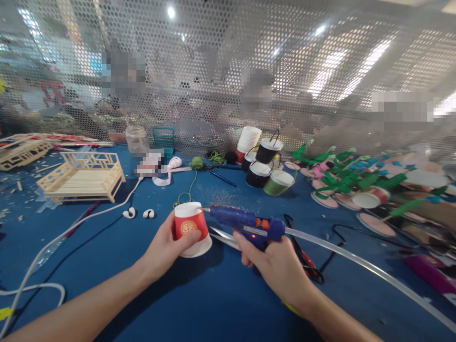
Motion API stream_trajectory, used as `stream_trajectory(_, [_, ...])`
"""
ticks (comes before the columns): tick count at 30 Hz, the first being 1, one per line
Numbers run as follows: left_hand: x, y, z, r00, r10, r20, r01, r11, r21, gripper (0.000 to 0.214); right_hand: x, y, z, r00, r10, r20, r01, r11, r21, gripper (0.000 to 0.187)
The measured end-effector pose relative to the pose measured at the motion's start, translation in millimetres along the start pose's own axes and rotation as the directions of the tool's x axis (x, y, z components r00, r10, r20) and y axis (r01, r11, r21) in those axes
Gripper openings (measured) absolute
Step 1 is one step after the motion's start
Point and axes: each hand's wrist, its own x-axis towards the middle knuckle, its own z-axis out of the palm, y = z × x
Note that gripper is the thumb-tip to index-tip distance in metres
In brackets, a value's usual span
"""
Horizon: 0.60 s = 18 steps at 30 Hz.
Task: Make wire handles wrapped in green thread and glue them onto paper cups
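Observation:
My left hand [167, 247] is wrapped round a red paper cup [191, 229] with a gold emblem, held upside down and tilted above the blue table. My right hand [276, 266] grips a blue hot glue gun [245, 223]. The gun's metal nozzle touches the cup's upturned white base at its right edge. A long clear glue stick [356, 259] sticks out of the back of the gun toward the right. Scissors [228, 239] lie on the table just under the gun.
A small wooden bed model [83, 175] stands at the left. Black, green and white cups [265, 164] cluster behind the gun. Green and pink paper flowers [342, 183] cover the right side. White cables [53, 247] trail left. A perforated metal screen [221, 71] backs the table, with people behind it.

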Motion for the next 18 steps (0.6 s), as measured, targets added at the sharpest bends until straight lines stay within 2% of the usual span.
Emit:
stream_trajectory(3, [-0.2, -0.3, -0.8, 1.000, 0.007, 0.007, -0.007, 1.000, -0.005, 0.047, 0.6, -0.3, -0.4, 1.000, 0.025, -0.004, -0.025, 1.000, 0.006, 0.036])
stream_trajectory(10, [0.1, -0.1, 0.0, 1.000, -0.007, 0.009, 0.008, 0.999, -0.036, 0.045, -1.8, -1.9, -0.1, 0.998, -0.068, -0.006, 0.069, 0.997, 0.027, 0.028])
stream_trajectory(18, [-0.8, 5.7, 3.3, 1.000, 0.005, -0.030, -0.004, 1.000, 0.021, 0.049, -2.6, 3.8, 3.1, 0.996, -0.089, -0.001, 0.089, 0.996, -0.028, 0.022])
